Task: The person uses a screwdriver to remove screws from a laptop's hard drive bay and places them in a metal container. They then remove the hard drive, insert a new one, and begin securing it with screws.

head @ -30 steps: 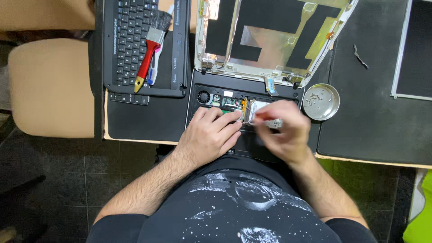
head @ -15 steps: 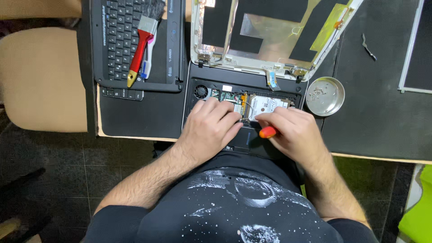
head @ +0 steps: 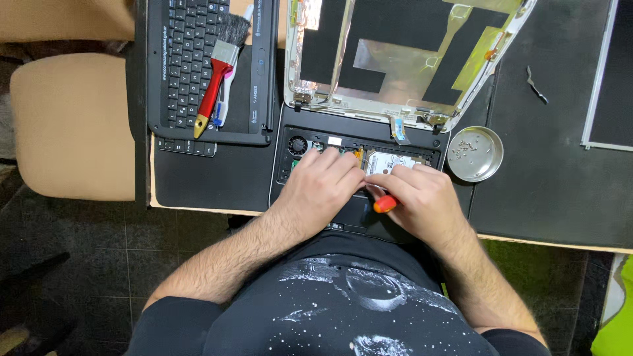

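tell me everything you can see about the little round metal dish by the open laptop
The round metal dish is shallow and silvery, with a raised rim and dull, scuffed inside. It sits flat on the black mat, just right of the opened laptop base. A few tiny screws lie near its top edge. Neither hand touches it.

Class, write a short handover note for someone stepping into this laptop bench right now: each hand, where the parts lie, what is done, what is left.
Left hand: flat on the opened laptop base, fingers beside the silver drive; holds nothing visible.
Right hand: closed on an orange-handled screwdriver, tip hidden under the fingers.
Parts: the bare screen back cover lies open behind the base; the removed keyboard sits to the left with a red-handled brush on it; a round metal dish to the right holds small screws.
Done: keyboard off, internals exposed.
Left: drive and fan remain in the base.
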